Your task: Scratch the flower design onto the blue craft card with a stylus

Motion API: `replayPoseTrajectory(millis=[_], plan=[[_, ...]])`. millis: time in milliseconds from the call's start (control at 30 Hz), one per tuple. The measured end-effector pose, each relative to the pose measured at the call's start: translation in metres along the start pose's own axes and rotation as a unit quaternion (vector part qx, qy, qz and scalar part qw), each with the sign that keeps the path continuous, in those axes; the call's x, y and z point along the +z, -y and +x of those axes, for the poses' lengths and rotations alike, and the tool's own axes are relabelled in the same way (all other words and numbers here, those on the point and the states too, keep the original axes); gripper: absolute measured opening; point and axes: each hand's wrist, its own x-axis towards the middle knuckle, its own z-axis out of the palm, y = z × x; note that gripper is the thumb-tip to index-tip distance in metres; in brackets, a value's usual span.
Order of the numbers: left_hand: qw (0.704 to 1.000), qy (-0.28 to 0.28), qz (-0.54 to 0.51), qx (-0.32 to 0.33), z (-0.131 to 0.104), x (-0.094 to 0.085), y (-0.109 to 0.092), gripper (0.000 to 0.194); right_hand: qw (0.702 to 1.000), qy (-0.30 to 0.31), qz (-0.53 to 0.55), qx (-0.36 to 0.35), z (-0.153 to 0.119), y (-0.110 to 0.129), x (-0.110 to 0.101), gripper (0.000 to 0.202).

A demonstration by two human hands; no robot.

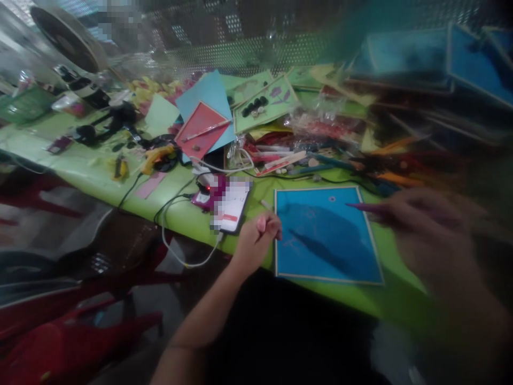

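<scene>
The blue board (320, 262) lies flat on the green table (184, 219), between the two hands. On it I see faint lines (310, 215) at the left part and one small ring (332, 199) near the top; most of its surface carries no clear mark, so the drawing seems at an early stage. The right hand (427, 224) pinches a purple pen (366, 207), its tip above the board. The left hand (260, 235) is curled by the left edge; whether it holds something, I cannot tell.
</scene>
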Motion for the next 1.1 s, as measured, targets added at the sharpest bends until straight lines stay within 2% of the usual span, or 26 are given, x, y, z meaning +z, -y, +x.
replayPoseTrajectory(millis=[133,233,367,433,567,800,1100], plan=[[0.995,0.033,0.073,0.064,-0.011,-0.014,0.002,0.046,0.995,0.035,0.014,0.09,0.002,-0.015,0.011,0.027],[0.985,0.078,0.118,0.103,-0.015,-0.021,0.006,0.044,0.99,0.07,-0.043,0.113,0.004,-0.023,0.015,0.026],[0.98,0.086,0.128,0.125,-0.017,-0.023,0.013,0.041,0.976,0.094,-0.169,0.096,0.006,-0.028,0.012,0.024],[0.98,0.08,0.134,0.126,-0.017,-0.022,0.013,0.038,0.971,0.094,-0.198,0.095,0.007,-0.03,0.011,0.027],[0.979,0.082,0.141,0.124,-0.018,-0.021,0.011,0.035,0.968,0.088,-0.208,0.109,0.006,-0.03,0.013,0.031],[0.979,0.087,0.125,0.132,-0.018,-0.023,0.014,0.035,0.966,0.078,-0.23,0.085,0.003,-0.029,0.018,0.024],[0.981,0.086,0.131,0.116,-0.02,-0.022,0.013,0.029,0.952,0.087,-0.282,0.08,0.001,-0.029,0.018,0.026]])
